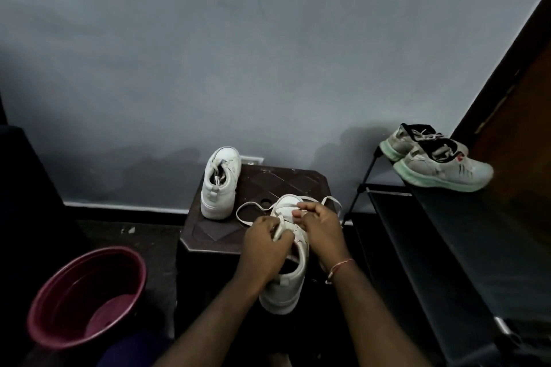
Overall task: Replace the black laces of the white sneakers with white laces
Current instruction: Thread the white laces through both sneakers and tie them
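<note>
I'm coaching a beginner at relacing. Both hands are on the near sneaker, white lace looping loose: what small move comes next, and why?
Probably pull the white lace snug through its eyelets: the left hand and right hand each grip it over the sneaker, while slack loops lie on the stool.

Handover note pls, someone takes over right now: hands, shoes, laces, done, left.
Left hand grips the white lace over the near sneaker. Right hand pinches it by the eyelets.
Near sneaker lies partly on the stool, with lace loops loose beside its toe. Far sneaker stands at the stool's back left.
Done: no black lace shows on the near sneaker; white lacing begun.
Left: finish it. Far sneaker's lacing is unclear, so check it.
</note>
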Demonstrator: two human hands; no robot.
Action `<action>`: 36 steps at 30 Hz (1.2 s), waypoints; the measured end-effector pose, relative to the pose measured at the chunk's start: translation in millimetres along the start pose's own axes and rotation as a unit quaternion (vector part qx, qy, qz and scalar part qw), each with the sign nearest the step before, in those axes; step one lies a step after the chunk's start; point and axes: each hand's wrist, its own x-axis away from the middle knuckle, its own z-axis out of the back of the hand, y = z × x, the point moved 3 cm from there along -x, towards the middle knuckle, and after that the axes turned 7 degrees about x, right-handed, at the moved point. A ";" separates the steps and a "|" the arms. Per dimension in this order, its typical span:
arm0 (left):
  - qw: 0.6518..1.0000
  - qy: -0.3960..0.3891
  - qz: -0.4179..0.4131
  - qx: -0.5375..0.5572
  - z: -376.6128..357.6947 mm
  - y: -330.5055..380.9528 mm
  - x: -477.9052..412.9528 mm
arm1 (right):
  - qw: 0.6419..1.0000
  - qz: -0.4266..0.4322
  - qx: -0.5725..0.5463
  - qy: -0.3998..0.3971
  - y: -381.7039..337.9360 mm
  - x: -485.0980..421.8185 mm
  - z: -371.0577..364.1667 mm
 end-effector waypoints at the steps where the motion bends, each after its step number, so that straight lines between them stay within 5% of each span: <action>1: 1.000 0.004 0.003 0.007 0.5 0.5 1.6 | 0.999 -0.017 -0.033 -0.008 -3.1 0.0 1.0; 13: 0.997 0.066 0.017 0.038 -1.4 -10.5 16.1 | 0.996 0.036 -0.079 -0.035 -17.9 3.5 -12.4; 22: 0.995 0.088 -0.003 0.042 -4.5 -11.2 19.4 | 0.979 0.129 0.132 -0.083 -30.3 4.0 -18.6; 30: 0.995 0.080 0.002 0.051 -6.7 -14.5 19.1 | 0.900 0.253 0.339 -0.105 -45.4 8.3 -20.7; 36: 0.989 0.071 0.057 0.114 -6.6 -16.7 17.1 | 0.825 0.255 0.479 -0.159 -54.6 3.9 -26.4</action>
